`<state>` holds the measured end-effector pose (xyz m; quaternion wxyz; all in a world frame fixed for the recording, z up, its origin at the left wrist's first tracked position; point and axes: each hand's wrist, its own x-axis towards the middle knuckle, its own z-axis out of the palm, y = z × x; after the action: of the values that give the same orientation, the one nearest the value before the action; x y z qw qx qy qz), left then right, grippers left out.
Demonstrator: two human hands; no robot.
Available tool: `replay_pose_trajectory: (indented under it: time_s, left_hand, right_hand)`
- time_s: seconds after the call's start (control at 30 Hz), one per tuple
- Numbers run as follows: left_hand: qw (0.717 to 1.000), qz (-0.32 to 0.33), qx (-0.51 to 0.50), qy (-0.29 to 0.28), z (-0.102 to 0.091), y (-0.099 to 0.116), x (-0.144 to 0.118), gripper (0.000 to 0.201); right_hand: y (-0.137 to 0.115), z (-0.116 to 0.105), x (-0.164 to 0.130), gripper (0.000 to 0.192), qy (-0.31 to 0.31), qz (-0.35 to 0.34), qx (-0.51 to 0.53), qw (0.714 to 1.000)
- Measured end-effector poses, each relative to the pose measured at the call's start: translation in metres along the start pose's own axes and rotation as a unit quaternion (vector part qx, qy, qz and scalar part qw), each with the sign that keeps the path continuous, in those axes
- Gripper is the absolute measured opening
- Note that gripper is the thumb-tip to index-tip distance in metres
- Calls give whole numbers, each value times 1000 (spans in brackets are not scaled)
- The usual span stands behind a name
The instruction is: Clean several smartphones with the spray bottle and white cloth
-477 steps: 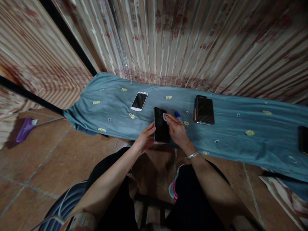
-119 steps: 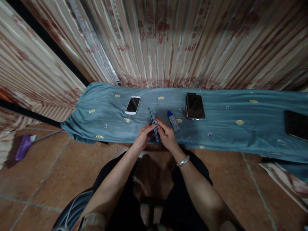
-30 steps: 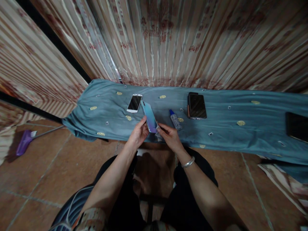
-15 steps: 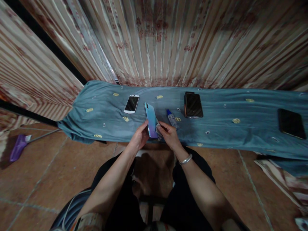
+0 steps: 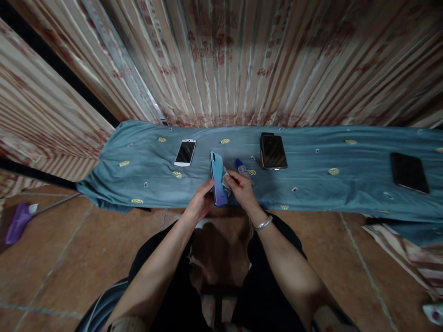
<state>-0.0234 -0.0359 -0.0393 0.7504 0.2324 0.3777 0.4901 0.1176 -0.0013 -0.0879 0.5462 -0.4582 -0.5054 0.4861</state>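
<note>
My left hand is closed round the lower left side of a smartphone with a glossy blue-to-purple back, which faces up toward me. The phone is tilted above the front edge of the cloth. In my right hand a small crumpled greyish-white cloth or wipe is pinched against the phone's right edge. Just beyond the right fingers lies a clear bottle with a blue cap, partly hidden by that hand.
A teal patterned cloth covers the long surface. On it lie a white phone to the left, stacked dark devices right of centre, and a black device far right. A striped curtain hangs behind. A purple broom lies on the floor.
The right hand and its wipe have shifted slightly up along the phone's right edge, covering more of the bottle. The phone stands slightly more upright. The whole view has shifted a little.
</note>
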Motion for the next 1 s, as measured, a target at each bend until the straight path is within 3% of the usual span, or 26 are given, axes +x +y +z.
replay_pose_trajectory:
  time_s: [0.17, 0.37, 1.0]
  left_hand:
    - [1000, -26, 7, 13, -1, -2, -2, 25]
    - [998, -55, 7, -6, 1, -5, -5, 39]
    - [993, -104, 50, -15, 2, -13, -9, 39]
  right_hand:
    - [-2, -3, 8, 39, 11, 4, 1, 1000]
    - [0, -7, 13, 39, 47, 8, -13, 999]
    - [-9, -16, 11, 36, 57, -93, -88, 990]
